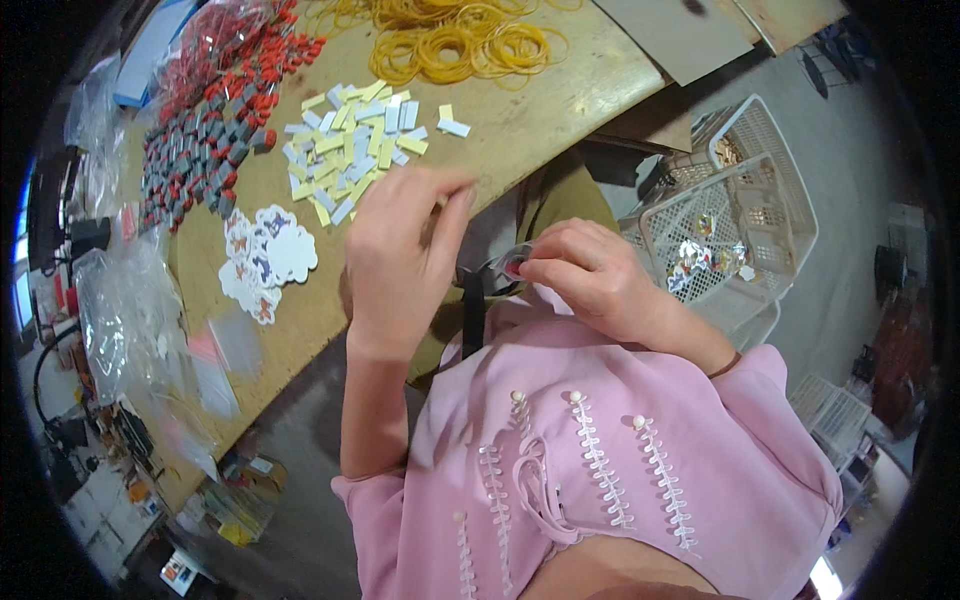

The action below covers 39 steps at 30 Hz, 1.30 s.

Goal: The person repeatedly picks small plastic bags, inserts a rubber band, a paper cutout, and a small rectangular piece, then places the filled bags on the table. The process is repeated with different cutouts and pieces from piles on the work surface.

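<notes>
My right hand (600, 275) is closed on a small clear plastic bag (508, 262), held above my lap just off the table's edge. Something red and dark shows inside the bag, too small to name. To its left, my left hand (400, 250) hovers over the table edge with thumb and fingertips pinched together. Whether anything thin is between them is blurred. Just beyond this hand lies a heap of small yellow and white strips (345, 150). Left of it are white-edged printed cutouts (268, 255) in a loose pile.
Coils of thin yellow cord or bands (445, 55) lie at the table's far side. Small red-and-grey parts (205, 150) are heaped far left. Clear plastic bags (125, 310) cover the left edge. On the floor at right stand plastic baskets (655, 232) holding small packed items.
</notes>
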Motion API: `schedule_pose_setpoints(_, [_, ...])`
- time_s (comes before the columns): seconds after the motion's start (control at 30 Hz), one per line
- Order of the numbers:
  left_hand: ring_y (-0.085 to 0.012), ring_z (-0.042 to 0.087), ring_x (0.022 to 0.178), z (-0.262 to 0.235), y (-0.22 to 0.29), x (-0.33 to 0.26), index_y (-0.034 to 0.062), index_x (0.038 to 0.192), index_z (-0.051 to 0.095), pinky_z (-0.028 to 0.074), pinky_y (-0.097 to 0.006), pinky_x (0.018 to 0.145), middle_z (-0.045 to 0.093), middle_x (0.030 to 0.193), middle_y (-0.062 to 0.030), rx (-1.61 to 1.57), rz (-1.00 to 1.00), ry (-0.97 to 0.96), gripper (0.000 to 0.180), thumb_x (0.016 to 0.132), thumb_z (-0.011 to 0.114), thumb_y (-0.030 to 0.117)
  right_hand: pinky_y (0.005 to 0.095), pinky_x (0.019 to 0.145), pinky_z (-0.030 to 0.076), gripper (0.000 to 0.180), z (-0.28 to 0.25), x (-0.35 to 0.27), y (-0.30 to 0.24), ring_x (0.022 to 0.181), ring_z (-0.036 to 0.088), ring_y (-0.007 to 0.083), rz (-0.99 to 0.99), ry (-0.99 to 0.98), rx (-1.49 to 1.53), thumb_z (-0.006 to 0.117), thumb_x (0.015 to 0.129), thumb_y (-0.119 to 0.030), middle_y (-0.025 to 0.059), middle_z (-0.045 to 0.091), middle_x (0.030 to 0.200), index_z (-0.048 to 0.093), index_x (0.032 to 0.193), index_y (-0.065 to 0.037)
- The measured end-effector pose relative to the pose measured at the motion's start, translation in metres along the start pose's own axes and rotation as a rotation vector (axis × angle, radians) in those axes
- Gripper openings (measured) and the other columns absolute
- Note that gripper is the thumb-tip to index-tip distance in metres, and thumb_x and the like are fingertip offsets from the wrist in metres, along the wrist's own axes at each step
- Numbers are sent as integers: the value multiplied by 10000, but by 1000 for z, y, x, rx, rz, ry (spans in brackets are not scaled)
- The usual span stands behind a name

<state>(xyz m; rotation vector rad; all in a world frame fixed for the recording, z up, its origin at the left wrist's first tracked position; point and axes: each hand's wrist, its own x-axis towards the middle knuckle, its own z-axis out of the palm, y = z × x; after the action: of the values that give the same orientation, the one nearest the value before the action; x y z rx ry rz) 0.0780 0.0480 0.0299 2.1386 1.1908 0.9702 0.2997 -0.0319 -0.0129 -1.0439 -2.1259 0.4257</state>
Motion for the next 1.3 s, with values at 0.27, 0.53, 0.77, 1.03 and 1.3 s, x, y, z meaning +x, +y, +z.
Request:
schedule_pose_setpoints(0.27, [-292,706,841,60,-24,100,57,1100,767,561,-397,776,704,930,-142,159,208,31,170,943,709,88,397,784,543,153,-1,-7,0,921,674,291,53,-4,24,727,838,-94,93,662,981,701,978,-37])
schedule_pose_setpoints(0.53, [-302,710,871,62,-50,131,68,1014,759,570,-417,794,715,992,-130,127,41,-227,124,902,731,113,388,849,535,172,-8,-14,6,1002,672,281,78,-32,14,720,852,-101,86,681,1083,692,1011,-43])
schedule_pose_setpoints(0.77, [-50,618,745,35,-48,136,16,1085,680,481,-202,606,735,951,-54,-730,-295,-144,144,1052,682,156,402,808,552,197,-5,-10,9,953,695,297,31,-27,18,735,832,-87,107,702,1060,728,1020,-28])
schedule_pose_setpoints(1.03, [-80,697,795,14,-38,105,-2,1233,663,559,-190,692,771,1046,-100,-1078,-536,-147,221,1059,680,133,400,875,533,171,2,-10,9,1022,671,289,55,-68,15,700,841,-88,93,680,1070,690,1007,-47])
schedule_pose_setpoints(1.3, [-180,790,909,3,-13,22,-34,1279,691,660,-271,756,779,1137,-168,-1273,-683,-324,265,1089,637,144,400,857,534,155,7,-9,5,1006,673,287,59,-92,19,694,851,-89,89,679,1062,691,1001,-51])
